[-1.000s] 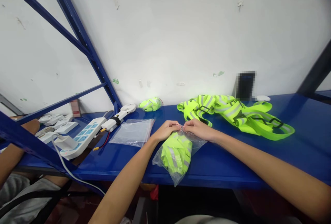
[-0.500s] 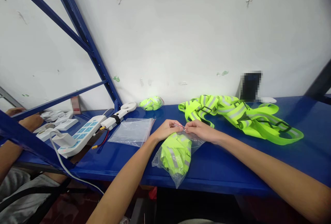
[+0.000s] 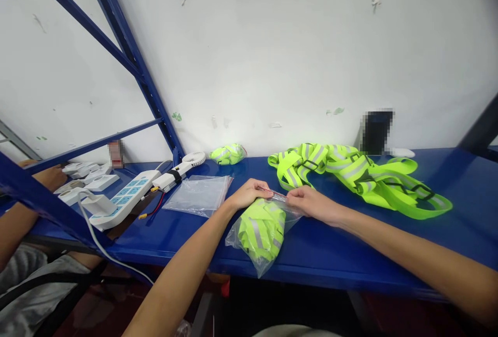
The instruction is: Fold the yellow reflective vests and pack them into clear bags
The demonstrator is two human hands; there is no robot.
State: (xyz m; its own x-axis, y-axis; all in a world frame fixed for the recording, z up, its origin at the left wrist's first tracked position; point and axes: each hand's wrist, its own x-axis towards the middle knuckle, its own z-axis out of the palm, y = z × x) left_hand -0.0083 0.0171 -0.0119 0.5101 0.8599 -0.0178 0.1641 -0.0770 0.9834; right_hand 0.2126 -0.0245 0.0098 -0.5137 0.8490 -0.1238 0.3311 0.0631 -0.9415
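Note:
My left hand [image 3: 251, 194] pinches the red-edged zip strip of a clear zip bag [image 3: 260, 263]. Further along the same strip, my right hand [image 3: 311, 203] grips it between thumb and fingers. Inside the bag is a folded neon-yellow reflective strap [image 3: 260, 225] with silver bands, below my left hand near the shelf's front edge. Behind my right hand lies a loose heap of the same reflective straps [image 3: 350, 168] with black buckles. Flat clear zip bags [image 3: 198, 194] rest to the left of my left hand.
Against the wall lies a packed bag of neon strap [image 3: 228, 154]. Left of it are a small white fan [image 3: 193, 159], a power strip [image 3: 130, 197] and a blue frame post [image 3: 128, 52]. A co-worker's hand [image 3: 50, 177] is beside white sockets [image 3: 101, 182]. A blurred dark object [image 3: 376, 132] stands behind.
My right hand has slid right along the zip strip, away from my left hand, so more of the strip shows between them. The filled bag has shifted slightly left.

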